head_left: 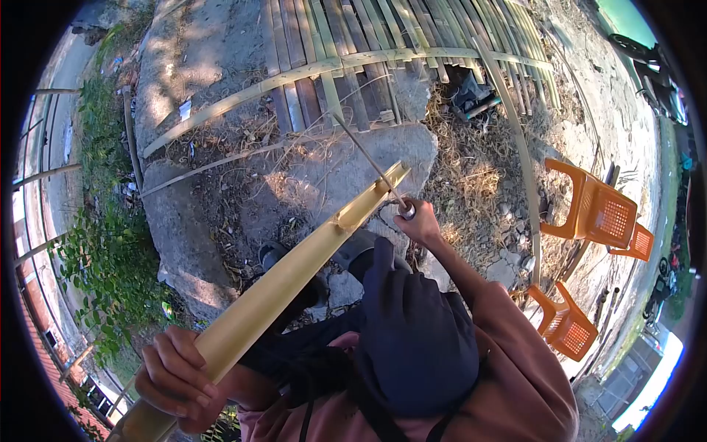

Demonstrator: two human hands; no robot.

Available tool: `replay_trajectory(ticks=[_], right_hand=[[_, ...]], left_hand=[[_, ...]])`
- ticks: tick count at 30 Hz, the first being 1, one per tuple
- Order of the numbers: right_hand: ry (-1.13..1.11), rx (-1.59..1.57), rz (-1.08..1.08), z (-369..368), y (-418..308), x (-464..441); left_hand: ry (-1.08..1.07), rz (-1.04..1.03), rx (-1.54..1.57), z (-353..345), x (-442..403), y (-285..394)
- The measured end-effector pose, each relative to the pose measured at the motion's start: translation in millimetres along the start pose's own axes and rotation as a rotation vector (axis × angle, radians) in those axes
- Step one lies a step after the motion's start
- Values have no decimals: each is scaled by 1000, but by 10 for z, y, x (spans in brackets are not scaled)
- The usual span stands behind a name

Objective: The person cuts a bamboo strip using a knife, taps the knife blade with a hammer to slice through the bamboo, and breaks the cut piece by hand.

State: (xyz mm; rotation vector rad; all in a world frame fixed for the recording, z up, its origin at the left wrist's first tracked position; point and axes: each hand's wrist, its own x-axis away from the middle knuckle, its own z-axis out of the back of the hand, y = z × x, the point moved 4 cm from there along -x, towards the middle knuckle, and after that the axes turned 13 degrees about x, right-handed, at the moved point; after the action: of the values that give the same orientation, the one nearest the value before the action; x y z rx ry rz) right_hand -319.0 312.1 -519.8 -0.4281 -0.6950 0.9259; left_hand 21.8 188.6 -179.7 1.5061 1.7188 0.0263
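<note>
A long split bamboo half (pixel 274 291) runs from the lower left up to the middle of the view, its hollow side showing near the far end. My left hand (pixel 177 377) is wrapped round its near end. In my right hand (pixel 418 222) is the handle of a long, thin-bladed knife (pixel 366 156), gripped close to the bamboo's far end. The blade points up and left and crosses the bamboo near its tip; whether it cuts in there, I cannot tell. A raised node (pixel 349 215) shows inside the bamboo, just below the blade.
Beyond the bamboo, several bamboo strips (pixel 317 44) lie side by side, with a curved strip (pixel 294 74) across them. Orange plastic chairs (pixel 602 210) stand at right. Concrete slabs (pixel 206 247), shavings (pixel 482 180) and rubble cover the ground. Green plants (pixel 110 272) grow at left.
</note>
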Motion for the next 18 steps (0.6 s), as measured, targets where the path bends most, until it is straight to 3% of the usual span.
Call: replay_trajectory(ticks=[3,5,7,11,14,18], right_hand=[[7,42,-11,137,-205,99],[-156,-50,94,132,-369,291],[-128,-75,143,60,-331,299],[-35,-90,-294,-190,418,-39],[-8,-28,-262,-163,446,-151],[-40,31,-97,14,87,131]], left_hand=[[5,-4,9,29,-30,-16],[4,19,-4,34,0,29],[-8,28,24,23,24,53],[68,-70,-52,-24,20,39],[28,-87,-148,-16,72,88],[-39,-20,23,74,27,61]])
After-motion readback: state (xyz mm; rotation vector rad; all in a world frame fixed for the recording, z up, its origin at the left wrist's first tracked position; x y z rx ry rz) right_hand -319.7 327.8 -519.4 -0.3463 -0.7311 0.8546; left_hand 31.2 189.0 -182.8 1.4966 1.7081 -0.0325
